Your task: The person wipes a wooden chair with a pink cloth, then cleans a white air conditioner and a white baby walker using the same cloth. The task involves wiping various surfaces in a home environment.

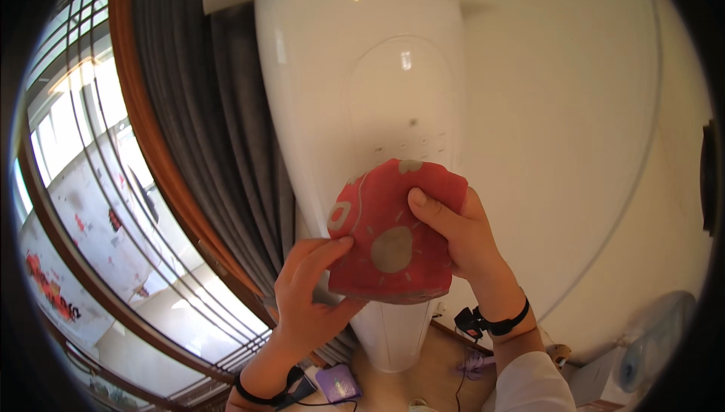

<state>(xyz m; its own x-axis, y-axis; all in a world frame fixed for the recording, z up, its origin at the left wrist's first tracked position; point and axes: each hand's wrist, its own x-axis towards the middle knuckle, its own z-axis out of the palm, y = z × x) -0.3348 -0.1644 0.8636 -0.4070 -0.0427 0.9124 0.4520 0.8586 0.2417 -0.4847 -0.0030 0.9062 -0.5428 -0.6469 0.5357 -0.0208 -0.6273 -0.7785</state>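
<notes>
A folded red cloth (379, 197) with pale printed shapes is held up in front of me by both hands. My right hand (464, 231) grips its right side, thumb pressed on the near face. Along the lower left edge, my left hand (311, 287) pinches the cloth with its fingers on top and the thumb below. Behind the cloth stands a tall white cabinet air conditioner (317, 100) with a rounded, glossy front. The cloth hides part of its middle; a row of small marks shows just above.
Left are a grey curtain (170, 72) and a wood-framed window (124, 89) with bars. A white wall (555, 129) rises at right. On the floor lie a purple object (338, 383) and cables; a clear plastic water bottle (657, 349) stands lower right.
</notes>
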